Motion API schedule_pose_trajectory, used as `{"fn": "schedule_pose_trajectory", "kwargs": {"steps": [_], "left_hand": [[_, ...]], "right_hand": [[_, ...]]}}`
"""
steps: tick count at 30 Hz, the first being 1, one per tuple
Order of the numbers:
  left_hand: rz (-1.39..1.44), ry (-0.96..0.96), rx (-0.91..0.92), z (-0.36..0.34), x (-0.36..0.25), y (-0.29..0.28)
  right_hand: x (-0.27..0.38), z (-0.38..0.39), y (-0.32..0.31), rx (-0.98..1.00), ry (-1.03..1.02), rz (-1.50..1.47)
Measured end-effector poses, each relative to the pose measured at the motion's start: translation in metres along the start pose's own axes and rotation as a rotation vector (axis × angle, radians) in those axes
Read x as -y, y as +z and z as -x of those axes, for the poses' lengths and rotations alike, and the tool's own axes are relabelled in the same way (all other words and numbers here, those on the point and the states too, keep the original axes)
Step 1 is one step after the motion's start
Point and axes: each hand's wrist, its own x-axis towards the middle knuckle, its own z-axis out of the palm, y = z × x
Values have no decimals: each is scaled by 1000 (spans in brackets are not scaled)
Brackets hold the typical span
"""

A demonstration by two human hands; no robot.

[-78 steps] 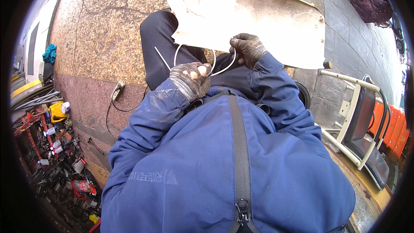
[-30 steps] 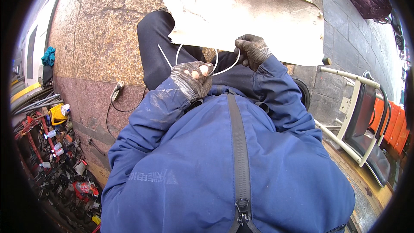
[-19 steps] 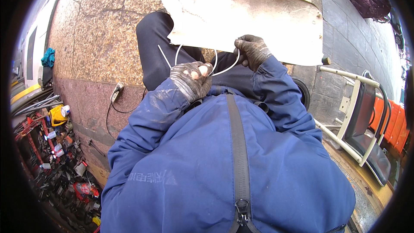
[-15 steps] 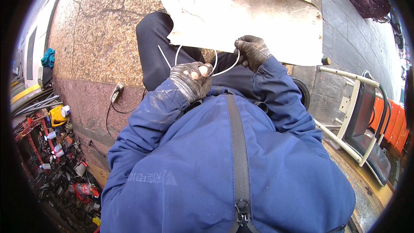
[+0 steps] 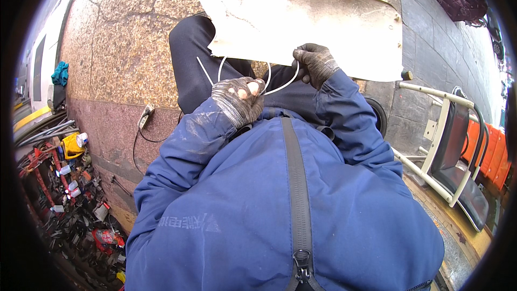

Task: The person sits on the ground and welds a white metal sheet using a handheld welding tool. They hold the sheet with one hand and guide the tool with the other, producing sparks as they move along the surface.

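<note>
A thin white cord or wire [image 5: 284, 88] runs in loops between my two gloved hands, over my dark trousers. My left hand [image 5: 239, 98], in a worn glove with bare fingertips showing, is closed around it; one loose end sticks up on the left. My right hand [image 5: 316, 64] pinches the other end of the cord between thumb and fingers. Just beyond, a large pale sheet panel [image 5: 307, 19] with worn, rusty edges lies across my knees. One loop of the cord reaches its near edge; whether it passes through the panel I cannot tell.
On the right lies a metal-framed chair [image 5: 455, 145] with black padding, near an orange barrier [image 5: 487, 153]. A power strip [image 5: 145, 116] with a black cable is on the ground at left. Heaped tools and parts [image 5: 72, 194] fill the lower left. A teal cloth [image 5: 60, 73] lies farther off.
Both hands keep their hold on the cord in nearly the same place. The pale panel has shifted very slightly.
</note>
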Motion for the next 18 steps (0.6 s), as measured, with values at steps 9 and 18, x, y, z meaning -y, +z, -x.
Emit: {"fn": "schedule_pose_trajectory", "kwargs": {"steps": [9,18], "left_hand": [[-41,-48,71,-3,-2,-1],[-36,0,-1,-2,-1,3]], "right_hand": [[1,1,-1,-5,-5,1],[-1,-1,-3,-31,-14,25]]}}
